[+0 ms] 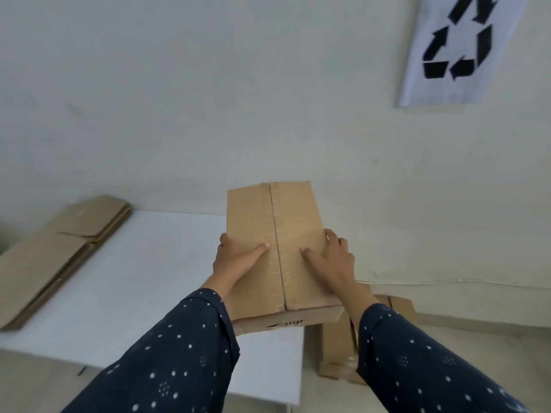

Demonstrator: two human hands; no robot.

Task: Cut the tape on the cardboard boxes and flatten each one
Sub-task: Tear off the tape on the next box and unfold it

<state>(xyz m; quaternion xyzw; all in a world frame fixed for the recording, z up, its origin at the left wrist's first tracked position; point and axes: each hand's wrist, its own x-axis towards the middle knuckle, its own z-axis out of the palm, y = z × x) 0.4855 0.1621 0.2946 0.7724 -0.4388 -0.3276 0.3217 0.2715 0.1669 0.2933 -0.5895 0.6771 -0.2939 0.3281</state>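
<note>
White table (149, 278) holds flattened cardboard (50, 257); recycling sign (459, 46) hangs on wall (208, 99).

A black recycling symbol (457, 46) stands on a white sheet (465, 92) on the wall (208, 99).

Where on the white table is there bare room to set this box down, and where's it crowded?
The white table is bare between the flattened stack along its left edge and the box gripped by the left hand and right hand over its right end, reaching the near edge. Crowded: the floor right of the table, with more cardboard.
</note>
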